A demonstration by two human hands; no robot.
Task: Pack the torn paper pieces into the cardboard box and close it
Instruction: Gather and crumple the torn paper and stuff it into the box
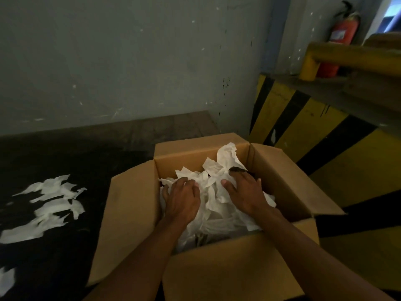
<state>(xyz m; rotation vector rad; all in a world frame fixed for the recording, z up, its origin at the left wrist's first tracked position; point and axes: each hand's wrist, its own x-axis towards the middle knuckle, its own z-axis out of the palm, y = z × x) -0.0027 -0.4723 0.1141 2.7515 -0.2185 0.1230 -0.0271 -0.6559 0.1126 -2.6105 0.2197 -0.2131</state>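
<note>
You're mid-pack: both hands are down inside the open brown cardboard box point(227, 272), pressing the pile. The near flap hangs out toward you, and your forearms cross over it.

Left hand point(184, 200): palm down, fingers spread flat on the heap of torn white paper pieces point(214, 205). The grip is apart, clamped on nothing. Right hand point(245, 194): same posture, flat on the paper toward the right wall of the box, fingers splayed, not pinching. A small dark thing sits at its fingertips; too dim to identify.

The paper inside stands high at the far right corner, poking above the rim. All four flaps are splayed outward, so closing hasn't started.

Left of the box, well apart from it, more loose white paper scraps point(52, 205) lie scattered on the dark desk point(97, 153), and another shows at the lower left edge.

My read on what's next: lift out, reach left, gather those scraps in handfuls, drop them in, then tamp the tall far corner below the rim. Otherwise the flaps likely won't lie flat when you fold them.

Beyond: a grey wall, a yellow-and-black striped barrier on the right.
</note>
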